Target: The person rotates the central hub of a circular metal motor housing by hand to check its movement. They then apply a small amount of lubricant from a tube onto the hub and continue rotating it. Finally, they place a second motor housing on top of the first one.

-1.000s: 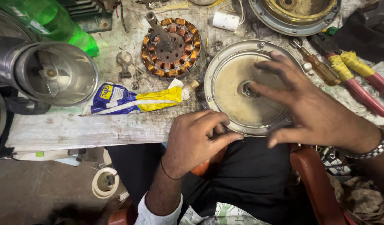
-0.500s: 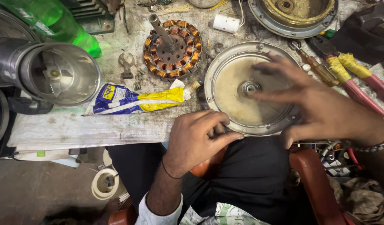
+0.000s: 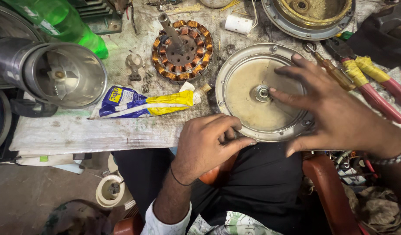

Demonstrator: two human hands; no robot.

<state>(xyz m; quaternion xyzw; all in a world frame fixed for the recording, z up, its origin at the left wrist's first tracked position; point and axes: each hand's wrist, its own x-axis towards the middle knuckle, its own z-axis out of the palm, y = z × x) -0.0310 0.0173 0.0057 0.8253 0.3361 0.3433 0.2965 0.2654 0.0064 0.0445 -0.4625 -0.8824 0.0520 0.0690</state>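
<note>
A round metal fan-motor cover [image 3: 248, 93] lies open side up at the bench's front edge, a bearing at its centre. My right hand [image 3: 335, 115] is spread flat over its right half, with fingertips near the bearing. My left hand [image 3: 207, 141] pinches the cover's near rim between thumb and fingers. A copper-wound stator with a shaft [image 3: 181, 50] sits just left of the cover. A blue and yellow glue tube [image 3: 143, 102] lies in front of the stator.
A steel mixer jar [image 3: 61, 72] lies on its side at the left by a green plastic bottle [image 3: 63, 21]. Another motor cover [image 3: 309, 15] is at the back right. Screwdrivers and red-handled pliers [image 3: 374, 87] lie to the right. A tape roll [image 3: 111, 191] sits on the floor.
My right hand has shifted slightly on the cover, its fingers now nearer the centre bearing. The left hand stays on the rim.
</note>
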